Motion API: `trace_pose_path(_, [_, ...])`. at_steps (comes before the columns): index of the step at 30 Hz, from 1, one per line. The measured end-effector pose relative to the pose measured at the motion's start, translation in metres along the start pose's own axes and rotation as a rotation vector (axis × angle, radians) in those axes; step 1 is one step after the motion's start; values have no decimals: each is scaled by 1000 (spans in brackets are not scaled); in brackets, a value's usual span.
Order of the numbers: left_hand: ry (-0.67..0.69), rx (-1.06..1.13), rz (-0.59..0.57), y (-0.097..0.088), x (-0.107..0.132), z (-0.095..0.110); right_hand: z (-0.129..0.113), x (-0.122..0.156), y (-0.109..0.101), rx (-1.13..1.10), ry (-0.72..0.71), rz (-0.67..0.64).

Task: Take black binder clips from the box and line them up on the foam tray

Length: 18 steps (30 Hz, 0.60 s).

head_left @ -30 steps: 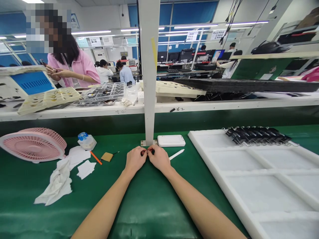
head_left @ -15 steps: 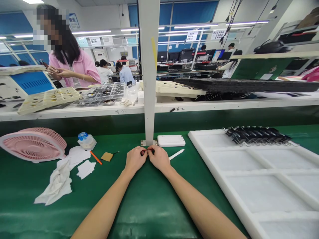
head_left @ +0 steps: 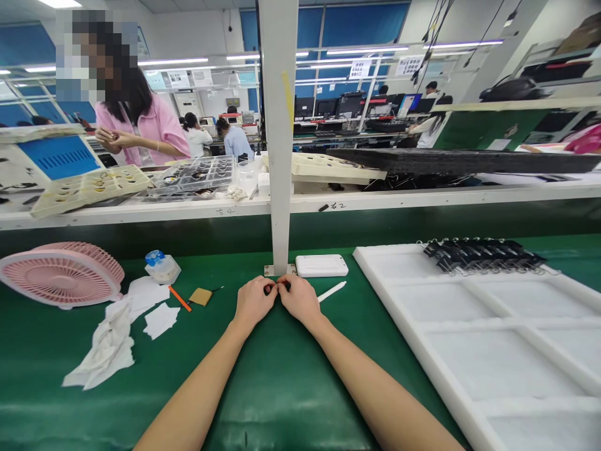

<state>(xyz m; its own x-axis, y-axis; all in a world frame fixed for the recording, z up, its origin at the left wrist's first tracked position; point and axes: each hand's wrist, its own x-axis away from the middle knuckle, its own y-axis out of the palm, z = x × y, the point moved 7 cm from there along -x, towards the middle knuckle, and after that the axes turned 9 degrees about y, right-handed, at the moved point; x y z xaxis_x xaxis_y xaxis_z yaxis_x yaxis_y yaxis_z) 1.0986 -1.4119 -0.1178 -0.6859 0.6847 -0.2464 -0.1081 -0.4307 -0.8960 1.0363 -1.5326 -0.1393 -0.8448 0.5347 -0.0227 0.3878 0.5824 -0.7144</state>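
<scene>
Two hands, the left hand (head_left: 255, 302) and the right hand (head_left: 300, 299), meet on the green rubber-matted counter (head_left: 291, 401) with the grip together: the fingertips of both clamp a small dark part (head_left: 277, 285), mostly hidden, with a fleck of red showing. That part sits just below the foot of a white upright post (head_left: 278, 156), at 12 o'clock from the wrists. Near the right hand, at 1 o'clock, lie a glossy white rounded box (head_left: 322, 265) and a slim white stylus (head_left: 331, 291). At 3 o'clock spreads a white foam tray (head_left: 422, 338), soft-edged and divided into wide, shallow compartments, with a row of black clip-ended parts (head_left: 483, 255) packed along its far edge. Toward 9 and 10 o'clock, the matte surface carries a crumpled white cloth (head_left: 106, 344), paper wipes (head_left: 159, 321), a tan square pad (head_left: 201, 297), an orange stick (head_left: 180, 299), a blue-capped plastic dispenser (head_left: 162, 268) and a ribbed pink desk fan (head_left: 61, 274). Across the bench, a co-worker in a pink jacket (head_left: 141, 131) holds both hands up together.
</scene>
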Motion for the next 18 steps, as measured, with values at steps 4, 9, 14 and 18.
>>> trace_pose_path(4, [-5, -4, 3, 1, 0, -1, -2, 0, -1, 6, -3, -6])
trace_pose_path(9, [-9, 1, 10, 1, 0, -2, -3, 1, -1, 10, -20, 6])
trace_pose_path(14, [13, 26, 14, 0, 0, 0, -2, 0, 0, -1, -16, 19])
trace_pose_path(18, [17, 27, 29, -1, 1, 0, -2, 0, -1, 1, -28, 21])
